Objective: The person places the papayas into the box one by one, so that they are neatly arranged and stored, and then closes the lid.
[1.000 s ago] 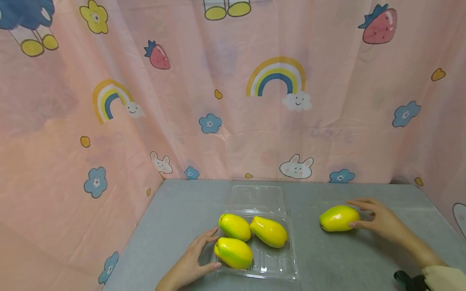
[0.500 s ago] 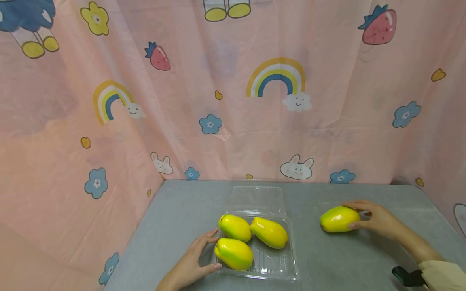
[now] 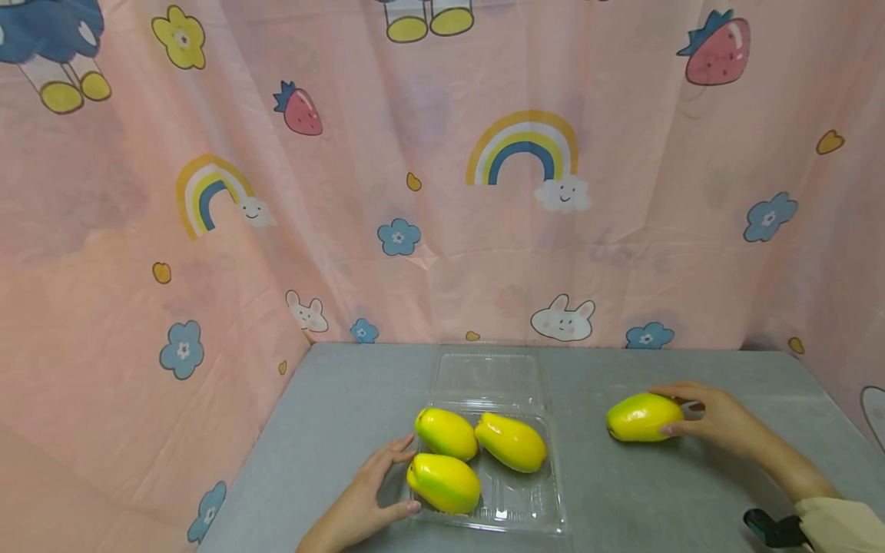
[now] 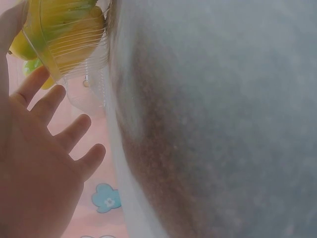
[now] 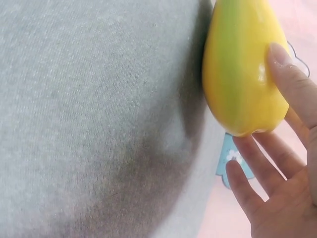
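My right hand (image 3: 720, 418) has its thumb and fingers around the right end of a glossy yellow-green papaya (image 3: 643, 418), which lies on the grey table. In the right wrist view the thumb presses one side of this papaya (image 5: 245, 69), with fingertips at its blunt end. My left hand (image 3: 362, 491), fingers spread, rests at the left side of a clear plastic clamshell box (image 3: 522, 499). In the left wrist view, that hand's fingertips (image 4: 37, 79) are right at the box's ribbed wall. Inside the box lie three similar papayas: front left (image 3: 444, 484), back left (image 3: 445, 432) and right (image 3: 512, 442).
The box's lid (image 3: 487, 376) lies folded open toward the back of the grey table (image 3: 594, 491). A pink curtain (image 3: 429, 292) with cartoon prints hangs behind and at the sides. A dark strap-like object (image 3: 770, 528) sits by the right sleeve (image 3: 840, 526).
My right hand has shifted slightly left, and its fingers have come down farther over the end of the papaya. The left hand, the box and its papayas stay in place.
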